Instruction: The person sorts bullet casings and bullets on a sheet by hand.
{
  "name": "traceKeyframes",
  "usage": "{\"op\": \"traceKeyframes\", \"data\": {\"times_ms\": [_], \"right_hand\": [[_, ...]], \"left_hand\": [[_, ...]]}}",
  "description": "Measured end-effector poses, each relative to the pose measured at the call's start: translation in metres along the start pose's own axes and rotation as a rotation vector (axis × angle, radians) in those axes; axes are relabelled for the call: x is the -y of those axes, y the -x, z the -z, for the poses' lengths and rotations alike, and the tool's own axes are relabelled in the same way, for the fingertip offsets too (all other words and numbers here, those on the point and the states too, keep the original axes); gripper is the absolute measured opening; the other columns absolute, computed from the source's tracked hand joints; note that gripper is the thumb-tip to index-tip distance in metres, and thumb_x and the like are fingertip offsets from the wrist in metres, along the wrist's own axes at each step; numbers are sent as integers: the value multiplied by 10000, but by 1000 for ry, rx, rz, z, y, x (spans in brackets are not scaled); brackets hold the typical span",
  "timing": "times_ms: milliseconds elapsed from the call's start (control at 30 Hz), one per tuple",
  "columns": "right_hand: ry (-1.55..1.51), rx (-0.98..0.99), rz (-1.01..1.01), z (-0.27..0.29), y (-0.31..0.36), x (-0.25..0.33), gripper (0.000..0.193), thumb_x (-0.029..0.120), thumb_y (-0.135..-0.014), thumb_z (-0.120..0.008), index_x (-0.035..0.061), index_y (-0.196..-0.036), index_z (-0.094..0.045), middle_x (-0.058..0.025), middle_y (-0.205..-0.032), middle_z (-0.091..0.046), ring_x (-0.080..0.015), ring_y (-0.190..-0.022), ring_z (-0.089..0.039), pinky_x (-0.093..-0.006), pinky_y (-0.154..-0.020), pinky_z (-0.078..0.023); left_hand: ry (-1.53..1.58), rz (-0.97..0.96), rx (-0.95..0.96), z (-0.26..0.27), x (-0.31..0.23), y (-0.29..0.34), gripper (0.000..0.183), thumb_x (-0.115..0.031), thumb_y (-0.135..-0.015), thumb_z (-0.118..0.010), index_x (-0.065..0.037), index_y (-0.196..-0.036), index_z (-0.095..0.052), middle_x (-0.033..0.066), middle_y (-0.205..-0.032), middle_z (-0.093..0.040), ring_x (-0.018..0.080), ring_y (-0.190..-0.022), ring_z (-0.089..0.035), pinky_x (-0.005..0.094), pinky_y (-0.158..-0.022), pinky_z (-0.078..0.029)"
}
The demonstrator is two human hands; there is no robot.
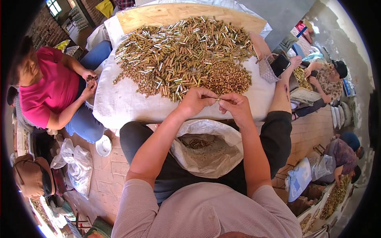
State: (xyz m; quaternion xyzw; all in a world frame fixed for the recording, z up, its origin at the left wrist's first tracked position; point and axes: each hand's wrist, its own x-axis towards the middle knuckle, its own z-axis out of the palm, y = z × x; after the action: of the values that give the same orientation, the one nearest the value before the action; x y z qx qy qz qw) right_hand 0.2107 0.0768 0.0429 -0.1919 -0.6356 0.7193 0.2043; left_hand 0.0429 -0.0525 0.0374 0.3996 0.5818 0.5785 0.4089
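Observation:
Above the table's near edge my two hands meet fingertip to fingertip. My left hand (196, 102) pinches one end of a small brass-coloured metal piece (217, 99), and my right hand (235, 105) pinches the other. Fingertips cover most of it, so its exact shape cannot be made out. Just beyond lies a wide heap of gold and silver metal cylinders (186, 51). Smaller, stubbier gold pieces (228, 79) are gathered at the heap's near right. Below my hands a white woven sack (212, 168) gapes between my legs, with some metal pieces (197, 143) at its bottom.
A white cloth (123, 105) covers the table, and a wooden board (158, 16) stands behind the heap. To the left sits a person in a pink shirt (59, 87), holding small pieces. A phone (280, 64) rests at the right by a woven basket (268, 70). Other people work farther right.

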Motion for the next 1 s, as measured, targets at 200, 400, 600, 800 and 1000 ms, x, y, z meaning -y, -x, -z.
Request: {"op": "traceKeyframes", "data": {"times_ms": [200,400,600,800,1000], "right_hand": [[-116,9,-48,4,0,-1,134,114,-910,-711,7,-985,-684,-66,-786,-674,-137,-659,-632,-269,-578,-516],[-396,90,-169,5,0,-2,155,161,-910,-721,36,-976,-656,-51,-759,-655,-137,-640,-617,-259,-548,-484],[-566,137,-186,12,1,-26,151,171,-907,-723,51,-950,-642,-44,-754,-651,-132,-607,-610,-246,-518,-467],[-258,119,-218,5,7,-9,93,105,-890,-714,37,-883,-651,-45,-722,-656,-119,-574,-606,-243,-516,-477],[182,467,-316,-17,12,-6,77,81,-878,-706,13,-858,-676,-26,-719,-656,-89,-599,-606,-233,-543,-483]], "left_hand": [[-87,-115,7,-1,-4,2,131,0,-881,-695,6,-1007,-733,38,-886,-725,82,-811,-643,252,-730,-530],[57,-113,48,-6,1,0,98,-3,-864,-726,-5,-961,-740,60,-882,-719,112,-801,-646,273,-735,-530],[323,-49,127,-10,9,-4,139,-38,-881,-725,0,-1014,-735,49,-873,-717,92,-794,-624,259,-720,-516],[-424,-215,-74,28,-21,1,133,-104,-881,-699,-21,-979,-732,109,-904,-704,226,-863,-660,344,-773,-532],[-1160,-253,-391,54,11,-13,130,-99,-812,-681,-64,-928,-727,155,-968,-628,339,-995,-604,419,-825,-521]]}}
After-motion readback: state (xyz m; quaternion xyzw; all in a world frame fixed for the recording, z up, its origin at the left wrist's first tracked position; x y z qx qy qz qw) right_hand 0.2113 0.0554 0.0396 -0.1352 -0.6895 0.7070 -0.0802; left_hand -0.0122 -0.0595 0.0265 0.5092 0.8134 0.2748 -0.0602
